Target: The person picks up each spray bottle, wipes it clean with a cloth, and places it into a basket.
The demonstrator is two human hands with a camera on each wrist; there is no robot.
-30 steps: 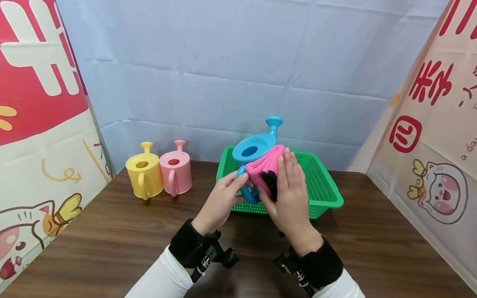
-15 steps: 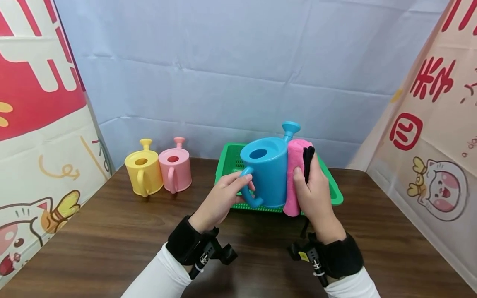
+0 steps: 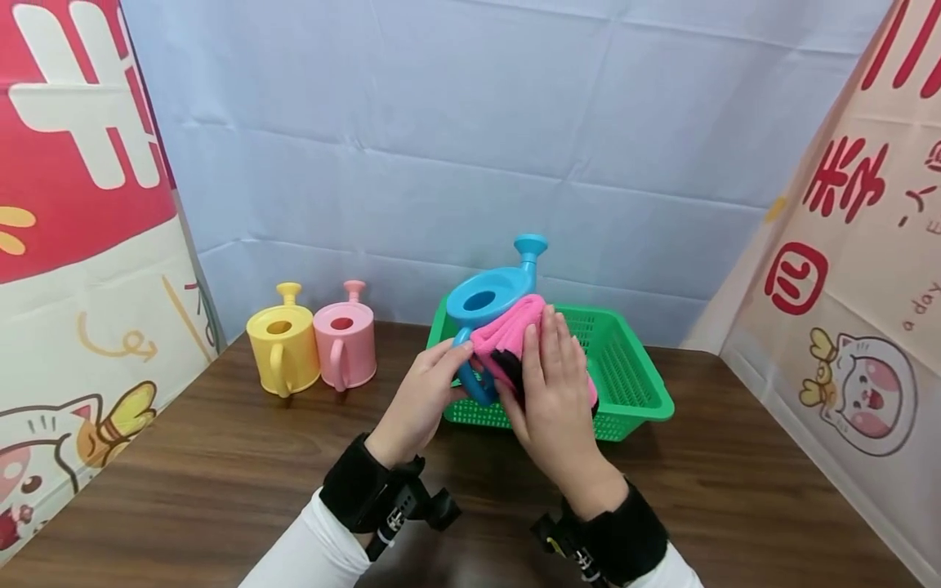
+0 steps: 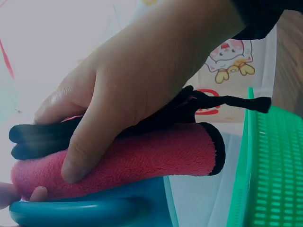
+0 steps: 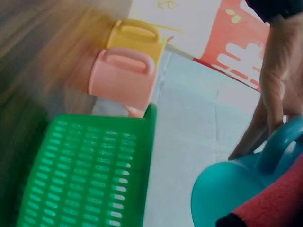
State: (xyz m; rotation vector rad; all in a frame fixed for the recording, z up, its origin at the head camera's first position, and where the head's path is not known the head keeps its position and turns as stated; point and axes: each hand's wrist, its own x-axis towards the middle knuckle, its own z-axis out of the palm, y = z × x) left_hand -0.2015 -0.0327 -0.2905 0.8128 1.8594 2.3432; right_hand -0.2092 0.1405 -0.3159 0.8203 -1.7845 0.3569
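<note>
A blue watering can (image 3: pixel 491 292) is held up at the near side of the green basket, spout upward at the back. My left hand (image 3: pixel 421 400) grips its handle, the thumb lying over the top of the loop. My right hand (image 3: pixel 556 400) holds a folded pink cloth (image 3: pixel 507 331) with black edging and a black strap against the can's side. Its fingers lie long and together over the cloth. In the left wrist view, the right thumb presses on the pink cloth (image 4: pixel 156 151) beside the strap (image 4: pixel 45 139). Cloth and right hand hide much of the can's body.
The green perforated basket (image 3: pixel 647 392) stands on the brown wooden table (image 3: pixel 220 474), behind the hands. To the left, a yellow watering can (image 3: pixel 294 347) and a pink watering can (image 3: pixel 356 347) stand side by side. A pale blue backdrop (image 3: pixel 441 147) hangs behind the table.
Half a second ago the cloth was at the can's right side and the can faced more upright. Right hand and cloth have since moved left across the can's near side, and the can tilts.
</note>
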